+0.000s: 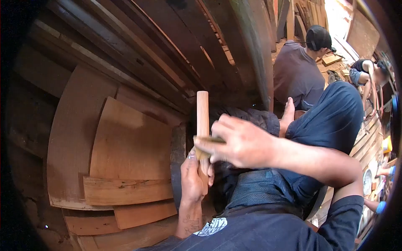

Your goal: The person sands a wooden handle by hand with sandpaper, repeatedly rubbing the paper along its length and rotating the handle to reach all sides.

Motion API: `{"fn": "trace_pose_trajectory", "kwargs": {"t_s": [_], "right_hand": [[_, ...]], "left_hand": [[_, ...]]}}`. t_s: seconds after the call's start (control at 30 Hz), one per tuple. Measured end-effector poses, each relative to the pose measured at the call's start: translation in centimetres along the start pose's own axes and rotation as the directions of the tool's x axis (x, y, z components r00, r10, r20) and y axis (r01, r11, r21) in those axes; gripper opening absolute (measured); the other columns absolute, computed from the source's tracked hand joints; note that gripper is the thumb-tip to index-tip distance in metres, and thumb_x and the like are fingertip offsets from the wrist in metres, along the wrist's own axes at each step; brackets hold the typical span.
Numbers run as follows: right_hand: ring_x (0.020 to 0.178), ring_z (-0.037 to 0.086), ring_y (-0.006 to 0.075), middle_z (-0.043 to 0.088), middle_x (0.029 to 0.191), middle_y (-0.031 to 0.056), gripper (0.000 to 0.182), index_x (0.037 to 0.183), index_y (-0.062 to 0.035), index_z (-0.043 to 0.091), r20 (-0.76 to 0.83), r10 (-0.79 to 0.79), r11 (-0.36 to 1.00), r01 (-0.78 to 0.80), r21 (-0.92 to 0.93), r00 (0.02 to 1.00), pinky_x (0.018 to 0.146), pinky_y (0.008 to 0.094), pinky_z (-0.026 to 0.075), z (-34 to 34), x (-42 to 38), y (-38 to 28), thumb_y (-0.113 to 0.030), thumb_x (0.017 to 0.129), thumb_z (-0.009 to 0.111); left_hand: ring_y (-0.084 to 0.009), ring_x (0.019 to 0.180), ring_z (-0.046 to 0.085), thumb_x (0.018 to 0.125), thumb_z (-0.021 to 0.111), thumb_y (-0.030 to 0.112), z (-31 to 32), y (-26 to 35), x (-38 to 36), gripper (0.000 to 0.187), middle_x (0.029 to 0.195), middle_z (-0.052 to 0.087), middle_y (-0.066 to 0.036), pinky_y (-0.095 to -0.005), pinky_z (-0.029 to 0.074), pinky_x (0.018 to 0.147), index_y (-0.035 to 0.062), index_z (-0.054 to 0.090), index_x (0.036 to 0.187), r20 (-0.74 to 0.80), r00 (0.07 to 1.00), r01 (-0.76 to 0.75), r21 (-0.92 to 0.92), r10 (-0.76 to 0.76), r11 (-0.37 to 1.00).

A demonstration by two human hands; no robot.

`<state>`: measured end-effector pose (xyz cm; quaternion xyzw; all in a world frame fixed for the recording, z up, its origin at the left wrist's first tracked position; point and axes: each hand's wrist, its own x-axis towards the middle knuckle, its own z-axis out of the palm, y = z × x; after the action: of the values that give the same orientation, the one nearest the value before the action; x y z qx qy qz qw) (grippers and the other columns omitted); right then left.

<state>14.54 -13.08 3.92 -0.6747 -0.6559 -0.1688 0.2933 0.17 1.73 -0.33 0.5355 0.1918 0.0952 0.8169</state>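
My left hand (pixel 193 180) is wrapped round the lower part of a smooth, rounded wooden stick (pixel 202 111) that points away from me. Its far end is free and shows a blunt, flat tip. Across the middle of the stick, just above my left fingers, my right hand (pixel 243 142) presses a folded, brownish piece of sandpaper (pixel 205 142) against the wood. The right hand is a little blurred by motion, and its fingers hide part of the sandpaper.
Flat wooden boards (pixel 130 142) are stacked to the left. Long dark planks (pixel 167 37) lean beyond the stick. A person in a cap (pixel 299 69) sits close by at upper right; another person (pixel 368 77) bends over farther right, among wood pieces.
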Motion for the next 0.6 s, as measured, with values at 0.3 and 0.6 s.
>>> {"fn": "trace_pose_trajectory", "kwargs": {"t_s": [0.3,0.6], "right_hand": [[0.095,0.060,0.0289,0.060,0.101,0.0107,0.041,0.126,-0.0069,0.072,-0.033,0.086,0.984,-0.090,-0.155,0.996,0.078,0.0409,0.053,-2.6,0.7,2.2,-0.022,0.088,0.073],[0.093,0.059,0.0299,0.060,0.102,0.0124,0.040,0.127,-0.0074,0.071,-0.098,0.201,0.936,-0.220,-0.274,0.975,0.080,0.0421,0.053,-2.8,1.1,4.2,-0.016,0.088,0.071]], "left_hand": [[-0.0115,0.047,0.043,0.116,0.032,0.040,0.6,0.0,-0.2,0.054,0.065,0.050,-0.005,-0.0239,0.036,0.039,-0.0032,0.050,0.144,0.093,0.995,-0.024,0.002,0.024,1.000],[-0.0108,0.052,0.049,0.116,0.034,0.038,1.0,0.1,-0.5,0.057,0.068,0.054,-0.005,-0.0234,0.040,0.042,-0.0022,0.046,0.154,0.114,0.993,-0.002,0.181,-0.019,0.983]]}}
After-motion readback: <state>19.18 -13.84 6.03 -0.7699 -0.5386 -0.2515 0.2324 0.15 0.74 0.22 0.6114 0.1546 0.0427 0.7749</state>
